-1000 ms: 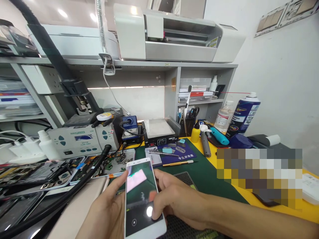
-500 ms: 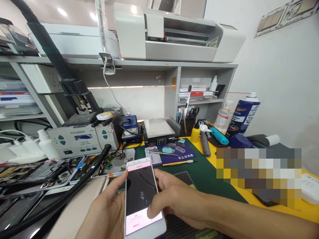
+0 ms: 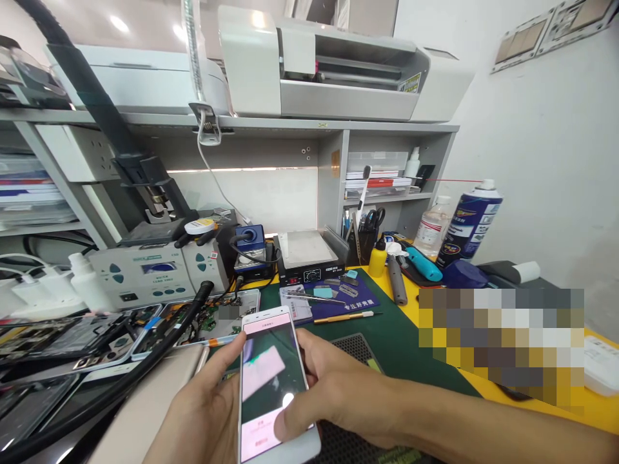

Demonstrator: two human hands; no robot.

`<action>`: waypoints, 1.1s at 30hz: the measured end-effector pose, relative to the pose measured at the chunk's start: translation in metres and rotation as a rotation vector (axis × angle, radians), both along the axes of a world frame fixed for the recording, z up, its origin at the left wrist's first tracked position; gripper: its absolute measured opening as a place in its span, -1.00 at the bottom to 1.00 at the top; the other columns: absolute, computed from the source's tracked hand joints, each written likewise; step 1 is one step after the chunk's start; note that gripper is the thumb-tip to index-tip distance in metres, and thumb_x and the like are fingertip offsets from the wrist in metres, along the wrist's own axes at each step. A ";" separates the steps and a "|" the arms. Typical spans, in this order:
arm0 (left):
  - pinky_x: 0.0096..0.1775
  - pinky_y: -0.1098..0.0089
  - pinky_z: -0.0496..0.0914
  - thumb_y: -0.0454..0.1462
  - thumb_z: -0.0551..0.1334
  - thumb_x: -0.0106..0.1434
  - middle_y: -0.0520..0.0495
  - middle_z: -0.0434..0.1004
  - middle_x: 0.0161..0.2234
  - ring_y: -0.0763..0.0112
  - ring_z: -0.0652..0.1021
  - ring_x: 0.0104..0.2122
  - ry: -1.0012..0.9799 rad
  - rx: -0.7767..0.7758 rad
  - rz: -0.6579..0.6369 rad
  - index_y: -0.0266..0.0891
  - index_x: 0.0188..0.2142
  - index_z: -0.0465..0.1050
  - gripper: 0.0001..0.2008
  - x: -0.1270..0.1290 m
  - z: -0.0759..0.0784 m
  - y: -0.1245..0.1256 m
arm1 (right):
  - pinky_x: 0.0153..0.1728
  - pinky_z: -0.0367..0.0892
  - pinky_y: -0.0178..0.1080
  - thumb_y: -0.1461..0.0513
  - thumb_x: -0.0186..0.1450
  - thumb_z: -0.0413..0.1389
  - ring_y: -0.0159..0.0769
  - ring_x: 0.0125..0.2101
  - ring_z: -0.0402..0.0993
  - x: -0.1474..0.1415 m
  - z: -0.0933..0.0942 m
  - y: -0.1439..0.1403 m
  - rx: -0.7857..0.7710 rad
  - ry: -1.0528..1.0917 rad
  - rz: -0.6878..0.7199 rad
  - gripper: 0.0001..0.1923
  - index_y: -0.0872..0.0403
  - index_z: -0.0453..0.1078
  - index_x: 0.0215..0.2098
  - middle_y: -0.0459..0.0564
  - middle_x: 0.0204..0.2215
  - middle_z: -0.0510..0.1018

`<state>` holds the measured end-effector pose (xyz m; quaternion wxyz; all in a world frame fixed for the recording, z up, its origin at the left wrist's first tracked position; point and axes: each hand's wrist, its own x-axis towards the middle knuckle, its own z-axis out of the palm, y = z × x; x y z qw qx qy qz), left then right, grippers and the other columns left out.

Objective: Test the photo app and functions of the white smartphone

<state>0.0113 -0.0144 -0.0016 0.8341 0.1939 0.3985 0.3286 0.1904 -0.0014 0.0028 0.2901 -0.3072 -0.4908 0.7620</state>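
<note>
A white smartphone (image 3: pixel 275 380) with its screen lit is held upright between both hands, low in the middle of the head view. My left hand (image 3: pixel 206 403) grips its left edge, with the thumb along the upper side. From the right, my right hand (image 3: pixel 333 386) closes on the other edge, its thumb lying over the lower screen. On the screen a pale slanted rectangle shows against dark green, with pink bands at top and bottom. Under the hands lies a black perforated pad (image 3: pixel 355 351) on the green mat (image 3: pixel 406 348).
At left stand a hot-air station (image 3: pixel 157 274) and trays of circuit boards (image 3: pixel 193 319), crossed by a thick black hose (image 3: pixel 159 367). Behind the phone are a heating plate (image 3: pixel 309 251), tweezers and a brush (image 3: pixel 343 317). A spray can (image 3: pixel 471 222) stands at right beside a blurred-out patch.
The phone's screen has gone from mostly black to a picture with a pale rectangle on dark green. My right thumb has shifted slightly left and down on the screen.
</note>
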 end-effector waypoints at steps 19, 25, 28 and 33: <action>-0.25 0.20 0.50 -0.07 0.26 0.32 -0.19 0.69 -0.21 0.06 0.65 -0.26 0.036 0.011 0.018 -0.19 0.18 0.43 -0.51 0.000 0.001 0.000 | -0.41 0.24 -0.32 0.45 -0.12 0.32 -0.40 -0.46 0.40 -0.001 -0.002 0.002 -0.045 0.001 -0.075 -0.36 0.08 0.28 -0.09 -0.24 -0.45 0.49; -0.25 0.19 0.51 -0.08 0.25 0.33 -0.17 0.69 -0.20 0.08 0.65 -0.26 0.020 0.016 0.002 -0.17 0.19 0.41 -0.52 0.002 0.002 0.001 | -0.42 0.24 -0.33 0.46 -0.15 0.31 -0.41 -0.46 0.40 -0.001 -0.001 0.001 -0.056 -0.009 -0.095 -0.37 0.09 0.30 -0.12 -0.23 -0.46 0.49; -0.25 0.19 0.51 -0.08 0.25 0.33 -0.19 0.69 -0.22 0.07 0.65 -0.27 0.035 0.020 -0.001 -0.19 0.18 0.43 -0.52 0.003 0.002 0.002 | -0.43 0.24 -0.33 0.44 -0.13 0.31 -0.40 -0.47 0.40 -0.001 0.001 0.001 -0.065 -0.012 -0.079 -0.37 0.07 0.30 -0.10 -0.23 -0.45 0.49; -0.25 0.19 0.51 -0.05 0.23 0.34 -0.20 0.69 -0.23 0.07 0.65 -0.28 0.010 0.003 -0.026 -0.23 0.15 0.46 -0.53 0.001 0.001 0.000 | -0.45 0.25 -0.34 0.44 -0.14 0.29 -0.40 -0.48 0.39 -0.001 0.003 0.001 -0.072 -0.020 -0.079 -0.39 0.06 0.29 -0.12 -0.23 -0.45 0.48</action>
